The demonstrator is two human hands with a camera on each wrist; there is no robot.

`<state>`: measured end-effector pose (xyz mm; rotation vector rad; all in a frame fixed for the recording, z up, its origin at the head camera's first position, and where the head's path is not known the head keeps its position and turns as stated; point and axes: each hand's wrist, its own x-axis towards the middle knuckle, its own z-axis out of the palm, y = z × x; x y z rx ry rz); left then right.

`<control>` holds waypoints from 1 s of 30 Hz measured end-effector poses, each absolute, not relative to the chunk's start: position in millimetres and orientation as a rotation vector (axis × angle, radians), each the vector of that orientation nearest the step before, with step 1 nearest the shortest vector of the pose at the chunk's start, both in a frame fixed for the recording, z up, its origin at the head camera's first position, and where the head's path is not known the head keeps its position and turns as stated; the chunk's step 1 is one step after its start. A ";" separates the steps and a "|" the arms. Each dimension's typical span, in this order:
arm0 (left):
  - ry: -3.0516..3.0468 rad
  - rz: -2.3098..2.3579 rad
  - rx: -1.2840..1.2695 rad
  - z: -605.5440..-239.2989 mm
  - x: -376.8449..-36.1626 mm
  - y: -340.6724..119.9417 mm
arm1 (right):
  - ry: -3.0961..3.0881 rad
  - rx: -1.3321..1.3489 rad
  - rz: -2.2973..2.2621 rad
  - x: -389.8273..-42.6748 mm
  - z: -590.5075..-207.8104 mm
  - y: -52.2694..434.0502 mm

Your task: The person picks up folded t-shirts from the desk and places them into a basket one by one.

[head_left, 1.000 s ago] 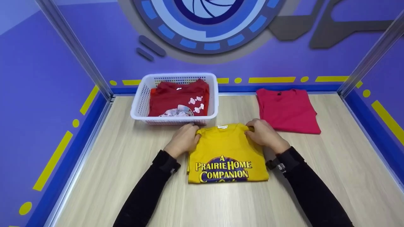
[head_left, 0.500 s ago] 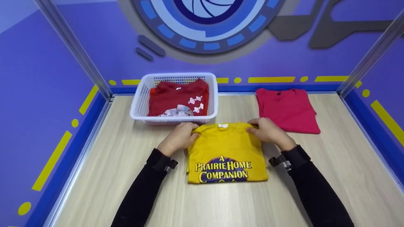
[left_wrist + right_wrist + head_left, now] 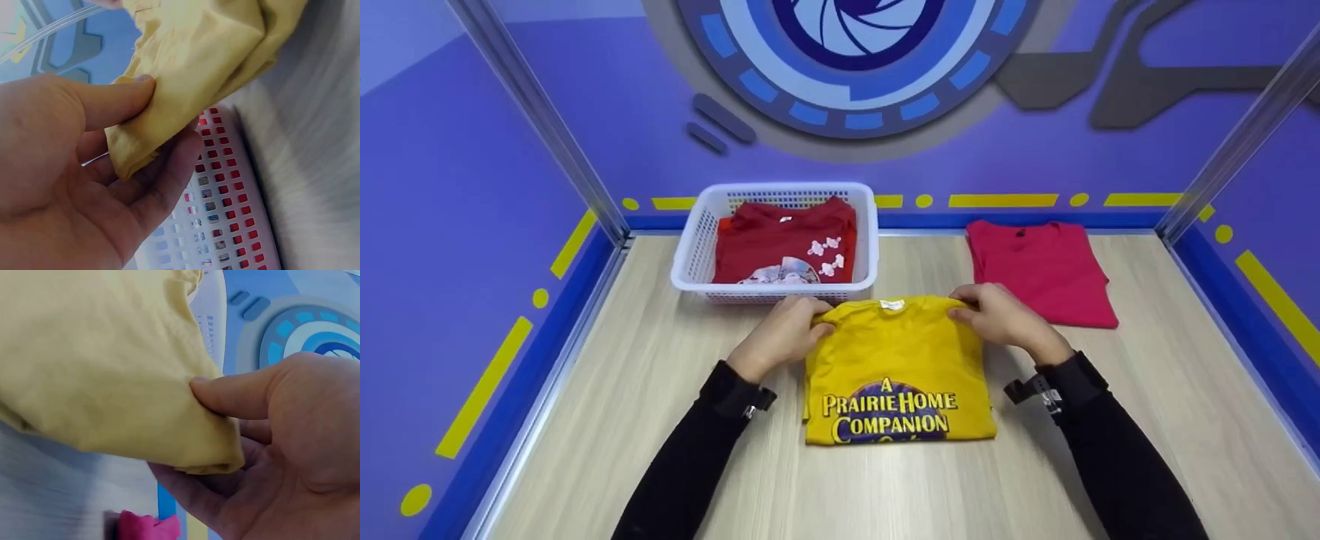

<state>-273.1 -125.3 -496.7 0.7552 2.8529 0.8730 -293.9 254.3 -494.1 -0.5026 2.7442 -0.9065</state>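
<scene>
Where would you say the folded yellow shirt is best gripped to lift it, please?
At its two far corners by the collar, one hand per side, coming from the near edge. The yellow shirt lies flat and folded; the left hand and right hand already pinch those corners, thumbs on top.

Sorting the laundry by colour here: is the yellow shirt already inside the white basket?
No, the yellow shirt lies folded on the table in front of the white basket, held at its top corners.
</scene>
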 end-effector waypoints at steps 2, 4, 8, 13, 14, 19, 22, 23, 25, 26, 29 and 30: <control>2.856 0.870 0.760 -494.9 -272.5 -127.3 | 2.752 -0.530 -0.919 -292.3 -491.5 255.1; 2.858 0.877 0.750 -491.5 -271.9 -129.9 | 2.760 -0.555 -0.935 -290.7 -487.0 256.0; 2.858 0.912 0.741 -481.7 -270.1 -136.3 | 2.785 -0.589 -0.949 -286.4 -473.6 255.3; 2.889 0.930 0.798 -467.1 -265.3 -144.5 | 2.840 -0.623 -0.946 -277.6 -455.1 249.7; 2.899 0.929 0.815 -463.9 -264.1 -146.1 | 2.850 -0.628 -0.948 -275.7 -451.6 248.5; 2.960 0.924 0.856 -446.5 -259.5 -152.8 | 2.898 -0.672 -0.962 -267.6 -435.2 243.8; 2.986 0.930 0.857 -436.2 -257.2 -155.0 | 2.926 -0.701 -0.967 -264.5 -426.3 242.1; 2.994 0.931 0.862 -433.0 -256.4 -155.6 | 2.937 -0.713 -0.967 -263.5 -423.7 241.6; 3.006 0.943 0.878 -427.3 -254.9 -156.8 | 2.955 -0.730 -0.973 -262.0 -418.8 240.2; 3.009 0.955 0.892 -424.6 -254.1 -157.3 | 2.960 -0.739 -0.981 -261.0 -416.5 239.6; 3.023 0.983 0.921 -417.2 -252.2 -160.4 | 2.976 -0.763 -1.022 -257.4 -410.7 236.4; 3.028 0.993 0.926 -415.1 -251.9 -161.8 | 2.982 -0.771 -1.039 -256.5 -409.2 234.9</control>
